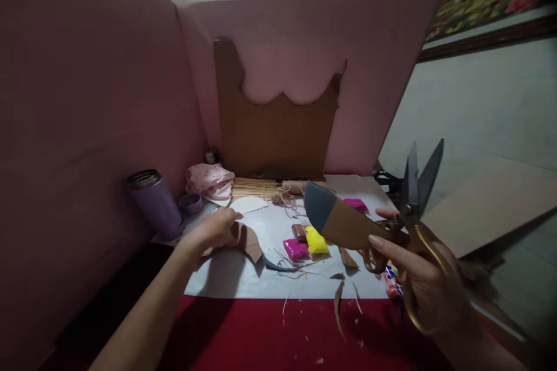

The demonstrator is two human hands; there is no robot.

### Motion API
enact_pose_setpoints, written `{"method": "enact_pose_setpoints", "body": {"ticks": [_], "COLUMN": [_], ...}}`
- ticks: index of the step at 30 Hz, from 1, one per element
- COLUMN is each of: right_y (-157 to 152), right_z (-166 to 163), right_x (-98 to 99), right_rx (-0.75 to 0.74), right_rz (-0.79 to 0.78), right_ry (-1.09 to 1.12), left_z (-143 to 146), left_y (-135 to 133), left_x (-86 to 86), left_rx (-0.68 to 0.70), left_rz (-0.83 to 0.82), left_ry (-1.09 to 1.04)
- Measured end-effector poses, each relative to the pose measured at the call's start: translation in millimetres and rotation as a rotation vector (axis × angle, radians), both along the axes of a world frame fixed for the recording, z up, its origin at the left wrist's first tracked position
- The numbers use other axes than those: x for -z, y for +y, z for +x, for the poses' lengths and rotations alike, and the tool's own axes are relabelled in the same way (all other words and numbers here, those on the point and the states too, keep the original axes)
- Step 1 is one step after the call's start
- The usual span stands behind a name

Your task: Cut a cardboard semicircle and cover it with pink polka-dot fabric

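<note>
My right hand (430, 284) has its fingers through the brass-coloured handles of a pair of scissors (411, 208), whose blades point up and stand apart. Between the same hand's thumb and fingers is a cut cardboard strip (352, 223) with a dark blue-grey rounded end. On the left, my left hand (220, 226) closes over a curved piece of brown cardboard (250, 242) at the white sheet; part of its grip is hidden. A blue-grey curved offcut (278, 265) lies just right of that piece.
Yellow (317, 240) and magenta packets (296, 249) lie mid-sheet, with cardboard scraps (338, 301) towards the red surface. A purple tumbler (155, 203) stands left. Wooden sticks (255, 188) and twine (285, 194) lie behind. A large cut cardboard sheet (278, 133) leans against the pink panel.
</note>
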State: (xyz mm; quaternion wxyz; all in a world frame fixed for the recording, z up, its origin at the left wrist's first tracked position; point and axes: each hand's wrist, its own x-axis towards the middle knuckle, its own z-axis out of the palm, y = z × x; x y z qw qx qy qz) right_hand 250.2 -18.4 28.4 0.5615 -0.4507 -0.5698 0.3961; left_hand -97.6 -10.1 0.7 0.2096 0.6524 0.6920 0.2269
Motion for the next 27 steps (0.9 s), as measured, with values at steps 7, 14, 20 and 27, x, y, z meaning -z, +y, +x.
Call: {"method": "enact_pose_setpoints", "body": {"ticks": [7, 14, 20, 27], "right_y": [-3.9, -7.0, -5.2, 7.2], "right_z": [3.6, 5.2, 4.9, -8.7], "right_x": [12.9, 18.1, -0.3, -14.2], "right_rx": [-0.047, -0.088, -0.115, -0.231], "right_rz": [-0.052, -0.109, -0.067, 0.196], "right_ry": [0.014, 0.037, 0.060, -0.137], "left_z": [-23.8, -27.3, 10.9, 69.0], "left_y": [-5.8, -3.6, -8.6, -7.7], "left_x": [23.1, -16.0, -49.4, -17.9], "left_rx": [-0.007, -0.075, -0.066, 0.080], "left_rz": [-0.026, 0.058, 0.042, -0.226], "left_ry": [0.169, -0.122, -0.570, -0.920]}}
